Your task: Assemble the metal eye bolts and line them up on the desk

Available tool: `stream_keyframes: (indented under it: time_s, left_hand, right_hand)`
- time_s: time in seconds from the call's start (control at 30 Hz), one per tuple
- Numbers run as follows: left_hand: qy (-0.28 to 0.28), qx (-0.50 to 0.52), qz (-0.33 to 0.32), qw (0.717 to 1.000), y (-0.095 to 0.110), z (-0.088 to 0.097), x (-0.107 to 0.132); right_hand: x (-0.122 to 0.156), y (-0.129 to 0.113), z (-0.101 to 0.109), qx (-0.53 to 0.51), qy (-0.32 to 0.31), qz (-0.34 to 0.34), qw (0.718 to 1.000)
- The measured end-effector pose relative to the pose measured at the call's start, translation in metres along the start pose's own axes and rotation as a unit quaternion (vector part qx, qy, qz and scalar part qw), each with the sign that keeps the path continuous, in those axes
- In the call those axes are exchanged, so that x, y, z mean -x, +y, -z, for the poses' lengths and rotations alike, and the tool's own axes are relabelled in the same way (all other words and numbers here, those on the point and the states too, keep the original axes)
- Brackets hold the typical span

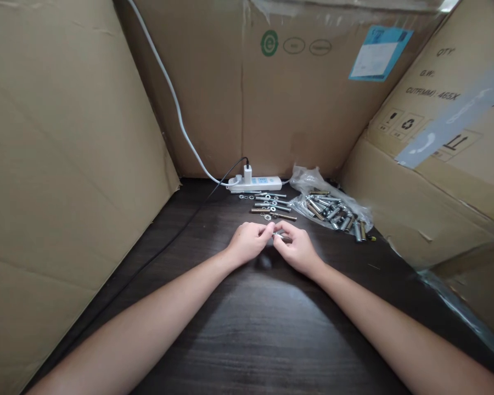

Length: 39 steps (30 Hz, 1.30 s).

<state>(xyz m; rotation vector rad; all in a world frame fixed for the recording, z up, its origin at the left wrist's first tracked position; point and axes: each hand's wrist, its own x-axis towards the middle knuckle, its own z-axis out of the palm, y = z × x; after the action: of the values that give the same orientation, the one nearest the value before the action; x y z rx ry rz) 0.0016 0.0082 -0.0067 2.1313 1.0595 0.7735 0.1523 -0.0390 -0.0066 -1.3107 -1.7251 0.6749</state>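
My left hand [249, 242] and my right hand [297, 248] meet over the dark wooden table [247, 329], fingers curled. Between their fingertips is a small metal bolt part [278, 235], pinched from both sides. Just beyond the hands lie several loose bolts and washers [267, 204] in a loose row. To the right of those, a clear plastic bag [331, 206] spills more metal anchor bolts onto the table.
A white power strip [255, 183] with a plugged charger lies at the back against a cardboard box [304, 88]. Its white cable [168, 88] runs up to the left. Cardboard walls stand at left [57, 164] and right [440, 153].
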Motion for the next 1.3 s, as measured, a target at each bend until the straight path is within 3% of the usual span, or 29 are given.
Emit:
stream_keyframes:
  time_s: [0.13, 0.27, 0.33, 0.43, 0.5, 0.57, 0.67, 1.0, 1.3]
  left_hand:
    - [0.020, 0.065, 0.002, 0.998, 0.000, 0.002, -0.001]
    - [0.037, 0.226, 0.019, 0.973, 0.006, 0.003, -0.003]
    - [-0.002, 0.345, 0.087, 0.935, 0.011, 0.004, -0.004]
    - [-0.090, 0.485, 0.183, 0.850, 0.017, 0.007, -0.003]
    - [-0.131, 0.532, 0.214, 0.809, 0.019, 0.009, -0.003]
    - [-0.148, 0.553, 0.234, 0.786, 0.019, 0.011, -0.004]
    - [-0.152, 0.552, 0.247, 0.782, 0.018, 0.012, -0.005]
    - [-0.128, 0.513, 0.249, 0.811, 0.017, 0.006, -0.004]
    - [-0.137, 0.518, 0.237, 0.810, 0.014, 0.006, -0.004]
  right_hand:
    - [-0.001, 0.000, 0.001, -0.009, 0.017, -0.015, 1.000]
    - [-0.001, -0.003, 0.001, -0.043, 0.050, -0.016, 0.998]
    - [0.000, -0.003, 0.000, -0.055, 0.053, -0.006, 0.997]
    - [0.001, -0.003, 0.000, -0.042, 0.044, 0.016, 0.998]
    - [0.001, -0.002, -0.001, -0.027, 0.038, 0.028, 0.999]
    - [0.001, -0.001, -0.001, -0.018, 0.033, 0.037, 0.999]
    - [0.001, 0.000, -0.002, -0.002, 0.032, 0.053, 0.998]
    - [-0.001, 0.005, -0.001, 0.119, 0.034, 0.060, 0.991]
    - [0.002, -0.002, 0.000, 0.081, 0.044, 0.058, 0.994]
